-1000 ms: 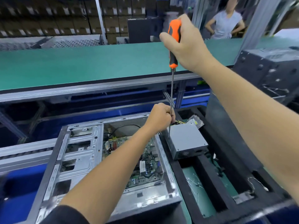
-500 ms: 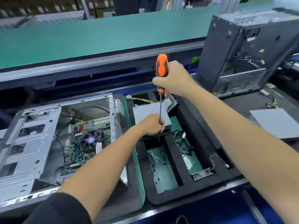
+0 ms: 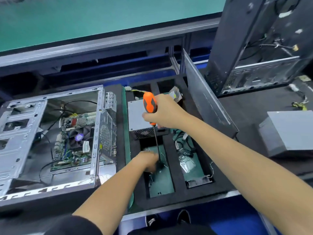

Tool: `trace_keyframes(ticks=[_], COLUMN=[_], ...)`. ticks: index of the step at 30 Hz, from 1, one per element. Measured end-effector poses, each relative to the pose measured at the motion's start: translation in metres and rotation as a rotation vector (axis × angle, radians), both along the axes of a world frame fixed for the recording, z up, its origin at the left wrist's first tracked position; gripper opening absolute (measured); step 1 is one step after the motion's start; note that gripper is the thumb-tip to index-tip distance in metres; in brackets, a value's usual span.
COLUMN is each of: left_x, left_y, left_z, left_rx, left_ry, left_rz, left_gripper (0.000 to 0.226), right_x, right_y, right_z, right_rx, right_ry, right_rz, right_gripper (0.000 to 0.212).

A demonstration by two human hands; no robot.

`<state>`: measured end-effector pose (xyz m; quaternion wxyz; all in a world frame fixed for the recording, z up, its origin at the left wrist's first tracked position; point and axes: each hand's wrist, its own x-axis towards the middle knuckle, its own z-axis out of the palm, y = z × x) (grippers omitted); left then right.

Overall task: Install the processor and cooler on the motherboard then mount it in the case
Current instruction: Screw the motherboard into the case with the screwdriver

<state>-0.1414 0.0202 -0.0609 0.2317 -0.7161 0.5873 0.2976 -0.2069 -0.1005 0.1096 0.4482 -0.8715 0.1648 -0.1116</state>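
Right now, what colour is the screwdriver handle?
Orange with black grip panels, on the screwdriver held by the right hand; head view.

Screwdriver handle orange with black patches; silver case, green motherboard, black foam tray green-floored, grey power supply, teal conveyor belt.

The open case lies at the left end of my bench with the motherboard inside it and the cooler sitting on the board. Just right of the case is the foam tray, with the power supply in its rear compartment and my left hand down in the compartment in front of that, by the tip of the screwdriver my right hand holds above. A loose panel leans along the tray's right edge, a second case stands at the bench's far right corner, and a box sits at the right edge.
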Motion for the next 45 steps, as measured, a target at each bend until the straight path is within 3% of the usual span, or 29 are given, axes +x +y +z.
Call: trace_keyframes(ticks=[3, 12, 25, 28, 34, 45], left_x=[-0.011, -0.022, -0.022, -0.021, -0.036, -0.047], left_y=[0.002, 0.003, -0.001, 0.001, 0.008, 0.016], left_z=[-0.021, -0.036, -0.028, -0.026, -0.036, -0.043], left_rx=[0.028, 0.058, 0.045, -0.02, 0.08, 0.012], left_ry=[-0.062, -0.116, -0.019, 0.012, 0.22, 0.166], left_rz=[-0.11, -0.235, -0.124, -0.064, -0.042, -0.133], left_gripper=[0.041, 0.03, 0.029, 0.036, 0.068, 0.057], right_x=[-0.001, 0.0, -0.008, -0.01, -0.013, -0.024], right_y=[0.0, 0.007, 0.011, 0.011, 0.014, 0.014], right_z=[-0.011, -0.033, -0.035, -0.033, -0.031, -0.04], right_rx=[0.016, 0.045, 0.052, 0.045, 0.028, 0.068], right_ry=[0.033, 0.103, 0.136, 0.142, 0.18, 0.187], right_rz=[0.013, -0.03, -0.057, -0.064, -0.043, -0.085], right_gripper=[0.036, 0.035, 0.029, 0.028, 0.027, 0.031])
